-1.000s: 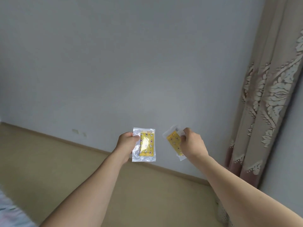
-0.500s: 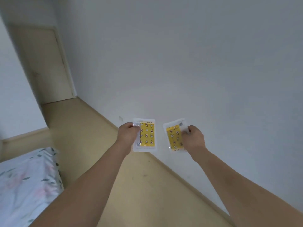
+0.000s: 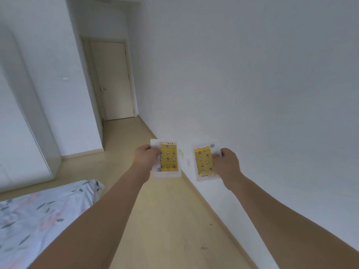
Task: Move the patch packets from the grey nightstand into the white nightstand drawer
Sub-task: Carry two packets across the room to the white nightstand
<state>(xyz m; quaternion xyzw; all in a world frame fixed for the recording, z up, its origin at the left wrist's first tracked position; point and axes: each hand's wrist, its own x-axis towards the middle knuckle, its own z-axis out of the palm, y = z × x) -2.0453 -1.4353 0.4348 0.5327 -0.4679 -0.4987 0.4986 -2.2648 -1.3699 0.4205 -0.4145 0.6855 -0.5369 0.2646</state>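
Observation:
I hold two patch packets out in front of me, each a clear wrapper around a yellow patterned patch. My left hand (image 3: 146, 156) grips the left edge of one patch packet (image 3: 169, 159). My right hand (image 3: 226, 162) grips the right edge of the other patch packet (image 3: 204, 161). Both packets hang upright in the air above the floor, a small gap between them. Neither nightstand is in view.
A bed with a floral sheet (image 3: 40, 214) lies at the lower left. A strip of wooden floor (image 3: 171, 220) runs along the white wall (image 3: 252, 94) on the right toward a closed door (image 3: 112, 80). White wardrobe panels (image 3: 23, 123) stand at the left.
The view has swung left: the curtain has left the frame, and the bed, door and wardrobe have come in. Both hands keep their packets, and the right packet is now upright.

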